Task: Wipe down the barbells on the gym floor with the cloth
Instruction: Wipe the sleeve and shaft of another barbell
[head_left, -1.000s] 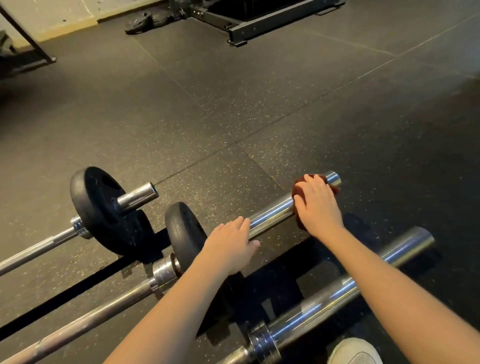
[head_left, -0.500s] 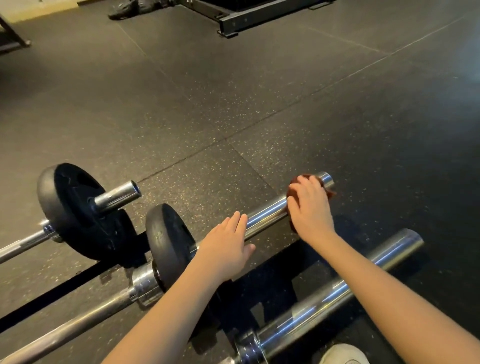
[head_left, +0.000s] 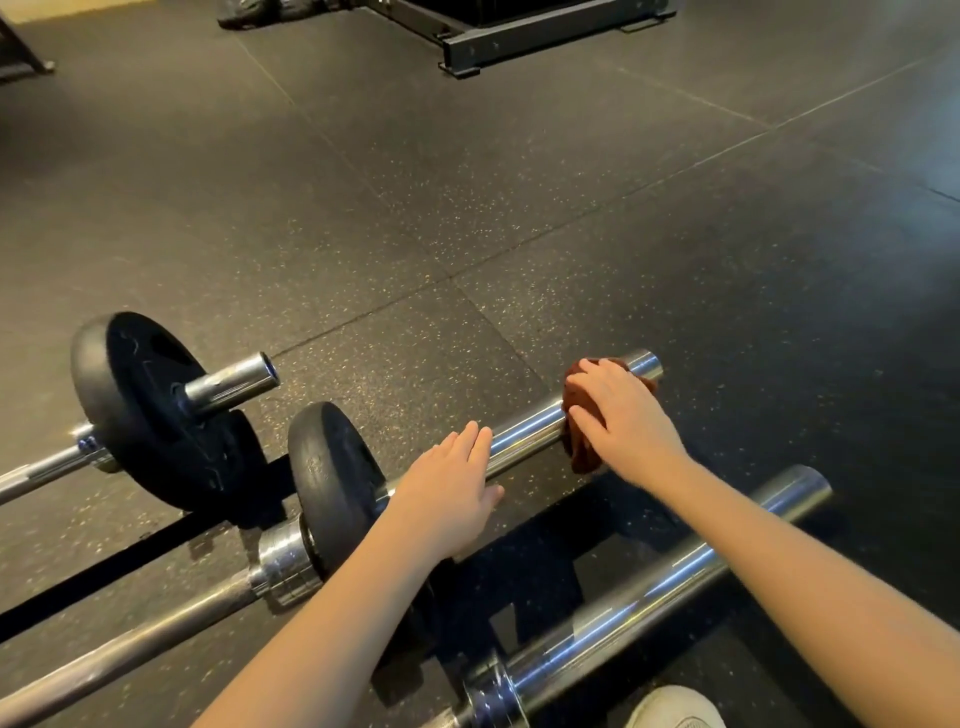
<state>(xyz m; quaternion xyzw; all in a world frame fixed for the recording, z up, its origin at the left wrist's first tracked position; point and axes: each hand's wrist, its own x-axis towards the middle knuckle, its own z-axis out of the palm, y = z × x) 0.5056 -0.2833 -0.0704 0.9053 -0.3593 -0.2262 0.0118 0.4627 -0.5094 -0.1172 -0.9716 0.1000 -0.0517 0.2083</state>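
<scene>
Three barbells lie side by side on the dark speckled gym floor (head_left: 467, 208). The person's right hand (head_left: 623, 421) is laid over a reddish-brown cloth (head_left: 579, 447), fingers close together and curved down over it, holding it wrapped against the chrome sleeve of the middle barbell (head_left: 524, 431) close to its outer end; the thumb is hidden, and only a short bare tip of the sleeve shows beyond the cloth. The left hand (head_left: 447, 499) rests flat on the same sleeve nearer the black plate (head_left: 327, 478) loaded on that bar, its fingers straight and pressed together, holding nothing. The cloth sits between the two hands' reach, with a stretch of shiny sleeve showing between the left fingertips and the cloth. The far barbell (head_left: 228, 382) lies to the left and carries its own black plate (head_left: 135, 405), apart from both hands. The near barbell (head_left: 675, 566) has a bare chrome sleeve that passes under the right forearm. A white shoe (head_left: 675, 709) shows at the bottom edge, and a black metal frame (head_left: 545, 36) stands on the floor at the top — well apart from the bars
</scene>
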